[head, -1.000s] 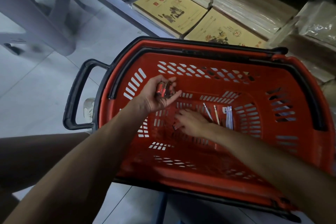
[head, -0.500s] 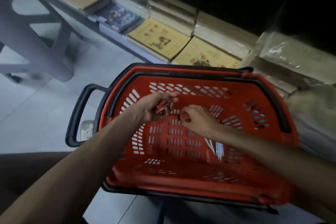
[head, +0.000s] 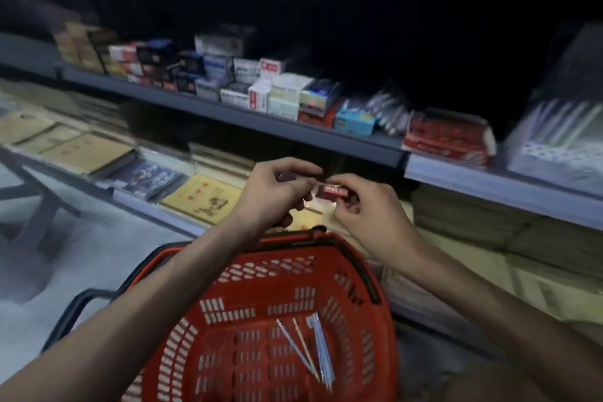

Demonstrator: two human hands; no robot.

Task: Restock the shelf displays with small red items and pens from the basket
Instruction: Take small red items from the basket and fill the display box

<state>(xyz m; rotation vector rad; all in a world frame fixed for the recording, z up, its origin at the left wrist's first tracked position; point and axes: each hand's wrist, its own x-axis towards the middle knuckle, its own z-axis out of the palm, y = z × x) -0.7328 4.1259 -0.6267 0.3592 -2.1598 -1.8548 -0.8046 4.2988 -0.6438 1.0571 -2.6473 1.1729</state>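
Both hands are raised above the far rim of the red basket (head: 355,274), in front of the shelves. My left hand (head: 274,192) grips small dark-red items (head: 287,177), mostly hidden in its curled fingers. My right hand (head: 365,206) pinches a small red item (head: 331,191) with a pale label, and the two hands nearly touch. Several pens (head: 310,349) lie on the basket floor, below the hands.
A grey shelf (head: 248,119) ahead carries rows of small boxes (head: 261,88), with a red pack (head: 447,137) at its right. Yellow booklets (head: 205,197) lie on the lower shelf. A grey stool leg (head: 39,192) stands at the left on the tiled floor.
Both hands have lifted out of the basket, holding the small red items, and come together above its far rim. The view has tilted up from the basket onto the shelves.
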